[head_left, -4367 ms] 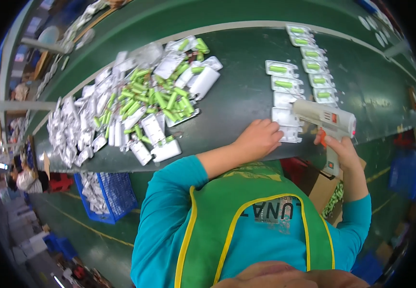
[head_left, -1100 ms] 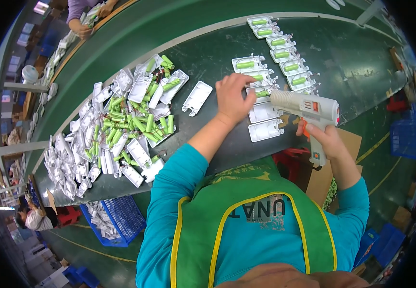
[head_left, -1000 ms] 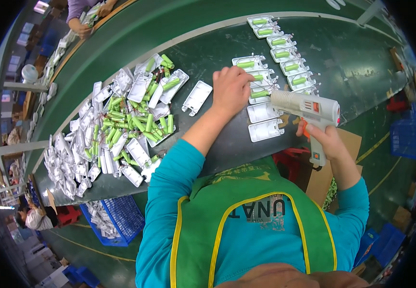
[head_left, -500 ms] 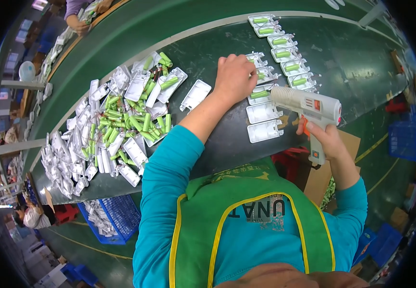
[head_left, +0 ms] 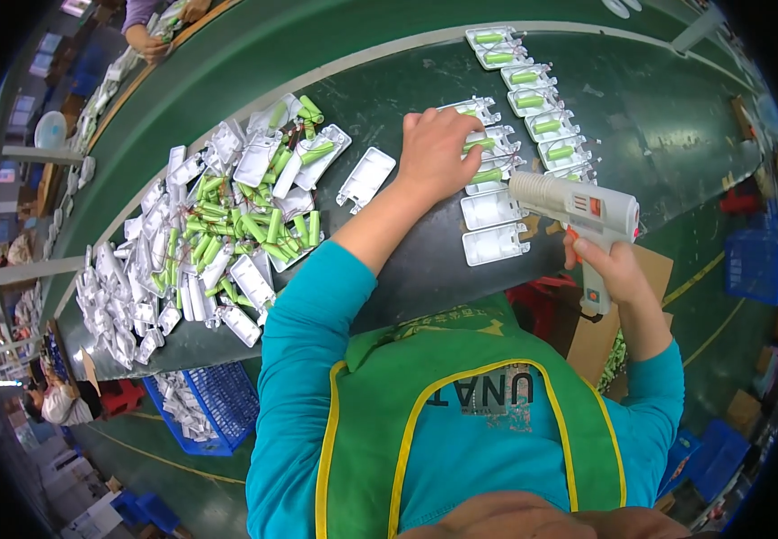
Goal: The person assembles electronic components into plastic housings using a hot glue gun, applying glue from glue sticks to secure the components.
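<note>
Head view, over a green work table [head_left: 676, 135]: left hand [head_left: 438, 153], fingers spread, now pressed on a white tray with green cell [head_left: 490, 160] after shifting up the row, right hand [head_left: 614, 265] clamped on white glue gun [head_left: 578, 208] just beside.

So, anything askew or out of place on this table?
One white tray lies alone and tilted between the jumbled pile and the neat rows. Left hand rests on a row; right hand holds the glue gun.
</note>
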### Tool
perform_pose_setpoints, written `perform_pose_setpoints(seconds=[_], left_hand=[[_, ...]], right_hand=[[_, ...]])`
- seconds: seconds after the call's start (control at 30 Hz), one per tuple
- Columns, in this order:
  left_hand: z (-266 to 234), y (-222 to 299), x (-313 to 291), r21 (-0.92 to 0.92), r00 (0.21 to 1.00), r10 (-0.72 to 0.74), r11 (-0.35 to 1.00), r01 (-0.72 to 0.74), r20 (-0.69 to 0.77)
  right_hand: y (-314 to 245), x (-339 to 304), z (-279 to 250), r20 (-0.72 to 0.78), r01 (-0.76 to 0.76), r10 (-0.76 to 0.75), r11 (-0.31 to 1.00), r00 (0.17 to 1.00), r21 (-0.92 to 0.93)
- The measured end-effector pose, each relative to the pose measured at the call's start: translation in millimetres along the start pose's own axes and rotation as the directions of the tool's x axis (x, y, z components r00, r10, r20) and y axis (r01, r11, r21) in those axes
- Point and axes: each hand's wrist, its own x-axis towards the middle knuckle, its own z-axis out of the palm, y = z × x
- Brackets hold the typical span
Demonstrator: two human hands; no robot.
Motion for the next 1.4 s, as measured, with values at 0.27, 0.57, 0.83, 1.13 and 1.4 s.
perform_pose_setpoints(seconds=[0.27,0.57,0.83,1.13,1.4], left_hand=[[-100,-30,-44,0.373,0.993,0.024,0.927,0.020,-0.113],[-133,-90,-60,0.665,0.994,-0.092,0.746,0.028,0.061],[-157,-47,-37,-0.253,0.854,-0.483,0.866,0.432,-0.196],[-84,7,-132,-0.174,0.908,-0.340,0.906,0.386,0.246],[-66,15,-135,-0.010,0.983,-0.142,0.990,0.144,0.116]], right_hand=[[9,-9,-9,0.021,0.015,-0.021,0.970,1.000,0.242],[-2,-22,2,0.064,0.052,-0.074,0.955,0.995,0.293],[-7,-42,21,0.081,-0.061,0.053,0.993,0.995,0.104],[1,-30,26,0.125,-0.084,0.085,0.996,0.988,-0.013],[7,-29,18,0.085,-0.084,0.088,0.995,0.992,-0.048]])
